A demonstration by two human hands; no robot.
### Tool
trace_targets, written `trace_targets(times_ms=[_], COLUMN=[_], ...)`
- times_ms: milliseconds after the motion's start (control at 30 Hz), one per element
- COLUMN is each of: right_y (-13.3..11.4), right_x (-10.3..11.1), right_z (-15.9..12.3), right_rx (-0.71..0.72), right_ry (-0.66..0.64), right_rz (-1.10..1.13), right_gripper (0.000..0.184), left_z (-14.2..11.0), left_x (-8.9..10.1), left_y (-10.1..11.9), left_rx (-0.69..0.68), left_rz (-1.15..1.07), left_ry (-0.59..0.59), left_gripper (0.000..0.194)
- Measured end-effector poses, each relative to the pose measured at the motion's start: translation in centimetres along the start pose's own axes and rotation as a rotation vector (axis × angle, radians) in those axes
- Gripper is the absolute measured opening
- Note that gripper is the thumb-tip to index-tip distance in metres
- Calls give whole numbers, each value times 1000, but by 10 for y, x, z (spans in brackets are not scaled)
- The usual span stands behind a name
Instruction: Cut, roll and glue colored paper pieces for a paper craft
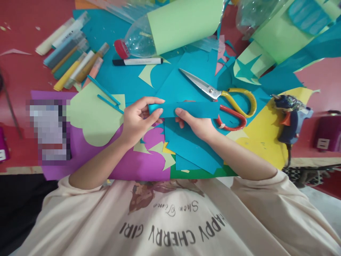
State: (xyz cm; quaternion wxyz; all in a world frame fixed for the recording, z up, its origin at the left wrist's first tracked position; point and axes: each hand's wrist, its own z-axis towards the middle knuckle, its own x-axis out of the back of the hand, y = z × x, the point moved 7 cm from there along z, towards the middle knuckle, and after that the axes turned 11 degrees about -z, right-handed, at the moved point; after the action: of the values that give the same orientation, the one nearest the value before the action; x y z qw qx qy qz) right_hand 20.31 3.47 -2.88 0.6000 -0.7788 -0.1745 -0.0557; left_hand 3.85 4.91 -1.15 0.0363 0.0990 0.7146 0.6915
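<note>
A narrow strip of blue paper is stretched level between my two hands. My left hand pinches its left end, where the paper looks slightly curled, between thumb and fingers. Closer to the strip's middle, my right hand grips the lower edge, thumb in front and fingers mostly hidden behind. The strip's right end overlaps the handles of the scissors, which have one yellow and one red grip and lie with blades closed, pointing up and left. Beneath are blue paper sheets and green paper scraps.
A bottle wrapped in green paper lies at the back beside a black-and-white marker. Several markers are grouped at the left, above a blurred-out phone-like object. A blue glue gun rests on yellow paper at the right.
</note>
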Motion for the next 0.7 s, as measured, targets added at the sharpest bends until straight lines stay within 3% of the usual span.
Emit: trace_targets(times_ms=[333, 500, 700], right_y=[-1, -2, -2], right_x=[1, 1, 5], right_z=[-1, 0, 1], right_rx=[-10, -1, 18], right_ry=[10, 6, 58], right_rz=[30, 52, 118], right_gripper=[60, 57, 54], left_z=[0, 1, 6], left_x=[-1, -1, 9], left_y=[2, 1, 4], left_rx=[-23, -8, -185], left_rz=[-20, -7, -43], left_ry=[2, -2, 76], left_gripper=[26, 34, 30])
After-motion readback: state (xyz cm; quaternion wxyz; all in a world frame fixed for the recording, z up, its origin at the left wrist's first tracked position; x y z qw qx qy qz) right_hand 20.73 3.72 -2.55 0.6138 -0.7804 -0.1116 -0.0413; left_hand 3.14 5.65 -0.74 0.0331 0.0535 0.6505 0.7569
